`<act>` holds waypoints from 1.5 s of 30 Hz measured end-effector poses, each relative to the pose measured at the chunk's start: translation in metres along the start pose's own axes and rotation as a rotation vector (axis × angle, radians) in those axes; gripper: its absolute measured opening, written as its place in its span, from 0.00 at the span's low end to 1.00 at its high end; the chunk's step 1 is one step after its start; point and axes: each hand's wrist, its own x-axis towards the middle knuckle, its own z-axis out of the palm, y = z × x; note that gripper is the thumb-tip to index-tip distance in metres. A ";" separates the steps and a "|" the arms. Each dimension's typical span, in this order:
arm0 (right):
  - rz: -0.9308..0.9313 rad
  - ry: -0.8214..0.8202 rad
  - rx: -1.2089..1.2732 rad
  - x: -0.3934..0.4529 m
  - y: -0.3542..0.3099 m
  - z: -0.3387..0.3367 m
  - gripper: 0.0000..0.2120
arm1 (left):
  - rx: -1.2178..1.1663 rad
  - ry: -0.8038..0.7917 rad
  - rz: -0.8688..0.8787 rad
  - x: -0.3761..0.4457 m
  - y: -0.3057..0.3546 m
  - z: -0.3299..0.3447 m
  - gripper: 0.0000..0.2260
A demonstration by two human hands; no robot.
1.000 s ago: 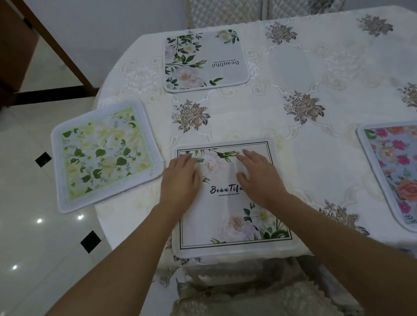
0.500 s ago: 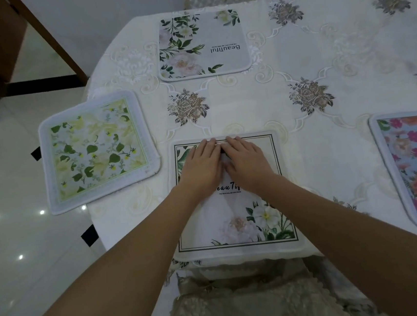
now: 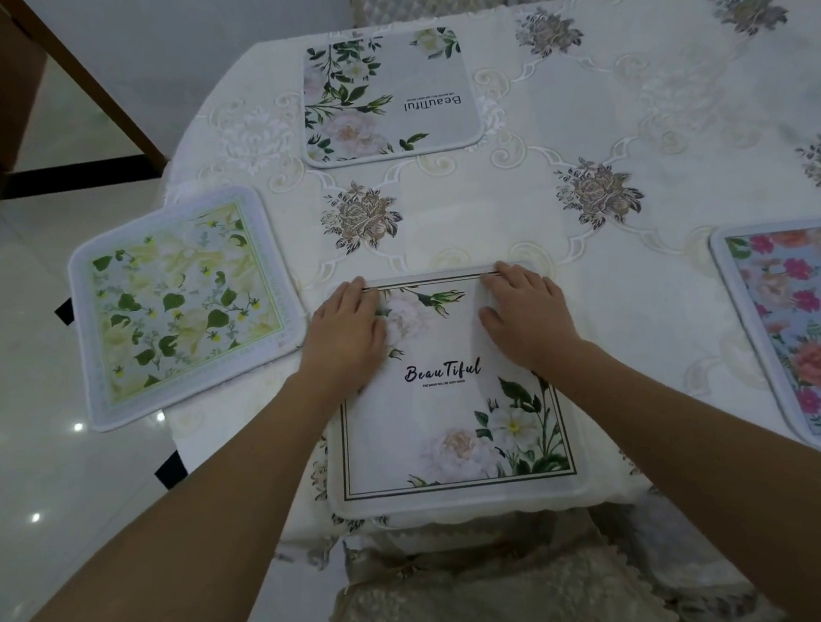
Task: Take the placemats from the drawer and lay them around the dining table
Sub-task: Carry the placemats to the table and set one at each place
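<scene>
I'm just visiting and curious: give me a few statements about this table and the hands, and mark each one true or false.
1. Four placemats lie on the table. True.
2. Both hands rest flat on the near Beautiful placemat. True: the left hand and right hand press its far half with straight fingers.
3. The yellow-green placemat lies wholly on the table. False: its left part overhangs the edge.
4. The pink-flowered placemat lies to the person's left. False: it is at the right.
5. The far Beautiful placemat reads upside down from here. True.
</scene>
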 end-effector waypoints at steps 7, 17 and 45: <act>0.047 -0.035 -0.004 -0.002 0.010 -0.007 0.25 | 0.071 -0.031 -0.011 -0.007 -0.011 -0.004 0.24; 0.048 -0.067 0.004 -0.048 0.003 -0.003 0.24 | 0.012 -0.045 -0.057 -0.056 -0.001 -0.002 0.23; 0.055 -0.162 0.041 -0.235 -0.007 0.018 0.25 | 0.002 -0.149 -0.128 -0.237 0.063 0.022 0.35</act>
